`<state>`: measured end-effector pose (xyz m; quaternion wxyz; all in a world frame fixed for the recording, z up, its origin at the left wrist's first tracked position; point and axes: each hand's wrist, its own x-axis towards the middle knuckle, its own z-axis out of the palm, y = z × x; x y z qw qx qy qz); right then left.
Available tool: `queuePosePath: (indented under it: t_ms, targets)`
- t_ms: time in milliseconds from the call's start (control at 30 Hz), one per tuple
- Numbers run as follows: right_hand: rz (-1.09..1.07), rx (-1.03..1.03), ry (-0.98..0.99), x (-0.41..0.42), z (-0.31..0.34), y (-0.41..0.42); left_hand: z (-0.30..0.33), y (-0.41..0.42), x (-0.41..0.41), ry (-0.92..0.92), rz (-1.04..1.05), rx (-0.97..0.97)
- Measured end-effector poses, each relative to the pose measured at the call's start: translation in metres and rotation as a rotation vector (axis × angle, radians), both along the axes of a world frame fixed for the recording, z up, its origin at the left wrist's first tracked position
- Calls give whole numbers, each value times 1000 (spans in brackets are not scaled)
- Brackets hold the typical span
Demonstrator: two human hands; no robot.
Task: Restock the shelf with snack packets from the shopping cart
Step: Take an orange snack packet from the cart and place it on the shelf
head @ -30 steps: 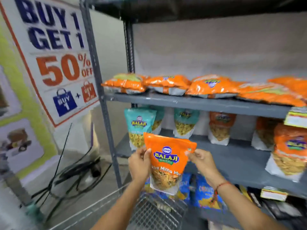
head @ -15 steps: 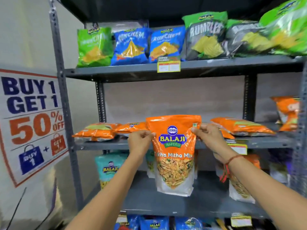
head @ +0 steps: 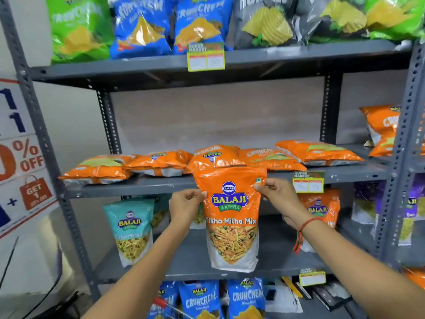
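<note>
An orange Tikha Mitha Mix packet (head: 231, 215) hangs upright in front of the grey shelf unit (head: 142, 187). My left hand (head: 185, 207) pinches its upper left edge and my right hand (head: 279, 196) pinches its upper right edge. The packet's top overlaps the front lip of the middle shelf, where several orange packets (head: 158, 163) lie flat. Below, on the lower shelf (head: 188, 261), a teal packet (head: 131, 229) and an orange packet (head: 322, 208) stand upright. Only a red bit of the shopping cart (head: 161, 302) shows at the bottom.
The top shelf (head: 276, 58) holds green, blue and dark chip bags. Yellow price tags (head: 205, 57) hang on the shelf lips. Blue Crunchem bags (head: 200, 300) stand at the bottom. A sale poster (head: 20, 157) hangs on the left wall, with cables on the floor beneath.
The orange packet has come up from the cart to middle-shelf height, held by both hands throughout. The view has tilted upward and moved closer to the shelves.
</note>
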<state>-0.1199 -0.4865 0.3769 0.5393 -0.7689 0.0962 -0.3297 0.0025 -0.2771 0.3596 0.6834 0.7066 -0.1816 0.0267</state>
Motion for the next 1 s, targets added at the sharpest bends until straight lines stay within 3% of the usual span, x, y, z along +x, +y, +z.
queuePosePath:
  t_ms: [433, 733, 1000]
  targets:
    - [-33, -53, 273, 56, -119, -137, -141, -133, 49, 80, 13, 179]
    - [-45, 34, 330, 111, -152, -193, -169, -189, 95, 91, 65, 152]
    - [-49, 167, 318, 128, -162, -190, -178, -191, 108, 140, 19, 186]
